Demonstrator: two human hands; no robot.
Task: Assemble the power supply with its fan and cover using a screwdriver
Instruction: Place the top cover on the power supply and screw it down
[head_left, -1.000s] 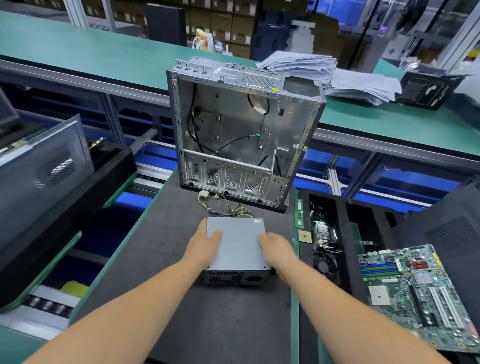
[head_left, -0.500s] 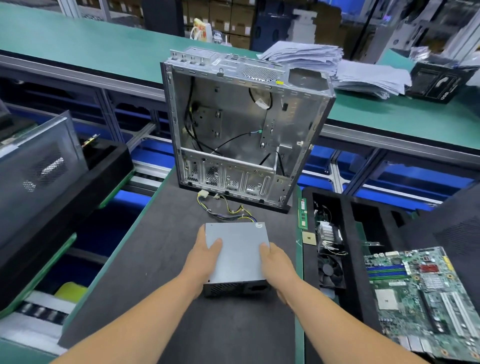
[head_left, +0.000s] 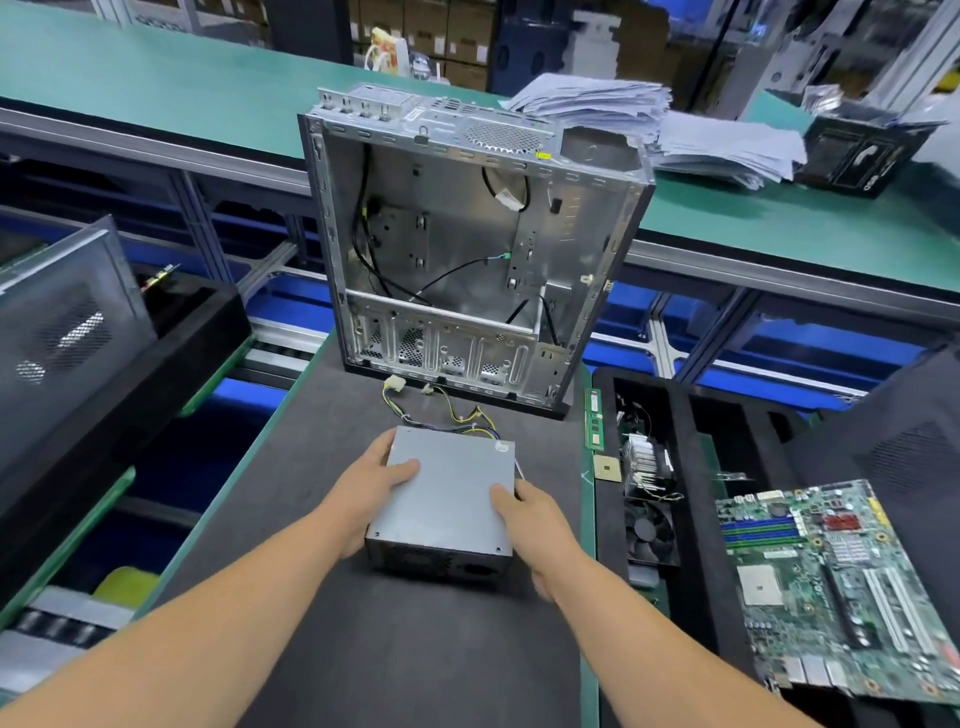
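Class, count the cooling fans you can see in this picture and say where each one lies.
1: a black fan in the black tray, right of the power supply. Others may be hidden.

Two bare arms reach in from the bottom. No sleeves cover them up to the picture's edge. The left hand (head_left: 371, 491) and right hand (head_left: 535, 525) wear no gloves, rings, or watch.
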